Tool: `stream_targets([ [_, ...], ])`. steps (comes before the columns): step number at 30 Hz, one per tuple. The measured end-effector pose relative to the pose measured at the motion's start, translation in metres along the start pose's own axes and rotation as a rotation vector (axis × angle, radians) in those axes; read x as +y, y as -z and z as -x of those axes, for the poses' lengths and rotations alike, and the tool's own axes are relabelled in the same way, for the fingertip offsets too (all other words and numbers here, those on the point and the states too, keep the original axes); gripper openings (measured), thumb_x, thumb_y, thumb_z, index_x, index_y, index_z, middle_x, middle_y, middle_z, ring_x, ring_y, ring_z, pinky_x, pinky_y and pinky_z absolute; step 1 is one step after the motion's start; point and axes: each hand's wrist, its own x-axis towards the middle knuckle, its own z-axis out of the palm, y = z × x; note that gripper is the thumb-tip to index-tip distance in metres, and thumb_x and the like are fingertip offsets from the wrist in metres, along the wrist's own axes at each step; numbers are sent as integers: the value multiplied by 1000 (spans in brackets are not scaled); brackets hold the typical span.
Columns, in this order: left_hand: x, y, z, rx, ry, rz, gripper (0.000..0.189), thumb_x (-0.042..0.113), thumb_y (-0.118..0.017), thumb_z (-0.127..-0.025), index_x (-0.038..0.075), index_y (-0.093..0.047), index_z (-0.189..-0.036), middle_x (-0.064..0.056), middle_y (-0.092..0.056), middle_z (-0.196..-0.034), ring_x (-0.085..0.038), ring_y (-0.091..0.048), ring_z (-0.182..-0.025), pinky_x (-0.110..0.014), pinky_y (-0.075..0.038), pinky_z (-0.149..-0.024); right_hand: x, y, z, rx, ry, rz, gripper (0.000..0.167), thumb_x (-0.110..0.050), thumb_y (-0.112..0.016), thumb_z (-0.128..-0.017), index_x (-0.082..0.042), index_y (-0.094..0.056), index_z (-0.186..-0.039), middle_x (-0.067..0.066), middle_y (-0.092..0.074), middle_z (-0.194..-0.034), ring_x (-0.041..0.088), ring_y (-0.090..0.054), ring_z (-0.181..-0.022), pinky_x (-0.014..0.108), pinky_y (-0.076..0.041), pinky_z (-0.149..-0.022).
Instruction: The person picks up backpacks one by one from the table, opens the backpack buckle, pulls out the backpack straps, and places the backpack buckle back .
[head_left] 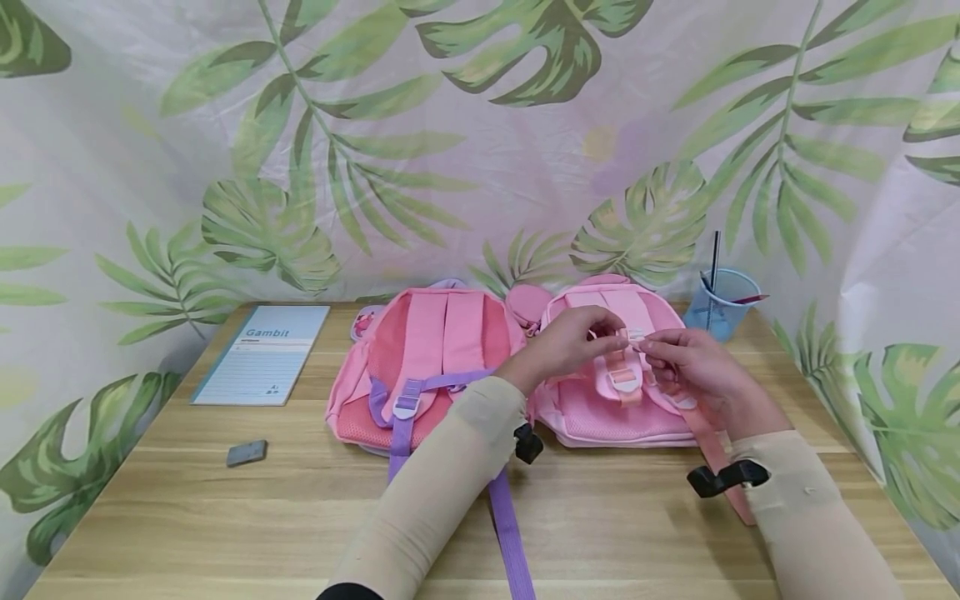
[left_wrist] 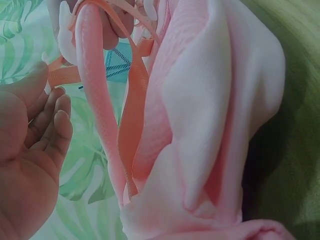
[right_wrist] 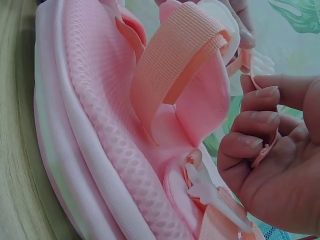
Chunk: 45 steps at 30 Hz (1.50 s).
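Observation:
A light pink backpack point(head_left: 585, 427) lies back side up at the right, its shoulder straps toward me. Over it, my left hand point(head_left: 577, 337) pinches an orange webbing strap point(left_wrist: 65, 76) close to a small white buckle point(head_left: 636, 335). The right hand point(head_left: 693, 360) meets it from the other side, thumb and index finger pinching a thin piece of the webbing point(right_wrist: 255, 81). Its other fingers curl over the strip in the palm. Below the hands sits another white strap adjuster point(head_left: 623, 381) on the orange webbing. One long orange strap end point(head_left: 716, 454) trails down under the right wrist.
A darker pink backpack point(head_left: 348, 408) with purple straps point(head_left: 510, 533) lies beside it, partly behind the left forearm. A notebook point(head_left: 258, 358) and a small grey object point(head_left: 247, 452) lie at the left. A blue mesh pen cup point(head_left: 708, 312) stands at the back right.

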Motion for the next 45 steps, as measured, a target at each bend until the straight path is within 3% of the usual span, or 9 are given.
stream_targets([
  [9, 1, -1, 0, -13, -13, -6, 22, 27, -72, -106, 8, -74, -118, -1, -73, -104, -7, -63, -96, -17, -50, -88, -3, -5, -4, -29, 71, -3, 22, -14, -55, -112, -12, -71, -98, -4, -58, -75, 10, -52, -67, 23, -45, -61],
  [18, 0, -3, 0, 10, -39, 5, 17, 26, -73, -105, 10, -74, -111, 0, -73, -102, -7, -63, -93, -17, -51, -87, -1, 4, 1, -38, 17, 52, 23, -24, -56, -113, -10, -72, -109, -3, -57, -78, 10, -53, -67, 23, -47, -58],
  [23, 0, -2, 0, 19, -32, 10, 16, 25, -73, -105, 10, -73, -112, -1, -72, -103, -8, -64, -95, -17, -51, -87, 1, 11, 4, -110, -14, -67, 24, -24, -53, -115, -16, -75, -107, -5, -49, -73, 7, -40, -57, 21, -32, -51],
  [26, 0, -2, 0, 15, -22, 14, 17, 25, -72, -106, 10, -73, -113, -1, -72, -104, -8, -64, -96, -17, -51, -88, 1, 10, 5, -130, -9, -86, 24, -23, -54, -114, -16, -75, -105, -7, -44, -68, 6, -33, -53, 20, -27, -49],
  [38, 0, -5, -1, 8, -9, 16, 16, 25, -72, -106, 10, -72, -113, -1, -71, -103, -8, -63, -95, -17, -50, -87, 1, 4, 2, -78, -46, -91, 19, -21, -51, -115, -12, -68, -118, -8, -51, -70, 5, -39, -53, 17, -34, -47],
  [45, -1, -6, 0, 0, -6, -8, 19, 27, -73, -105, 10, -74, -115, 0, -72, -103, -8, -64, -95, -17, -51, -88, 0, -2, 1, -83, -53, -190, 21, -19, -49, -115, -13, -69, -109, -7, -57, -74, 4, -42, -54, 16, -36, -47],
])
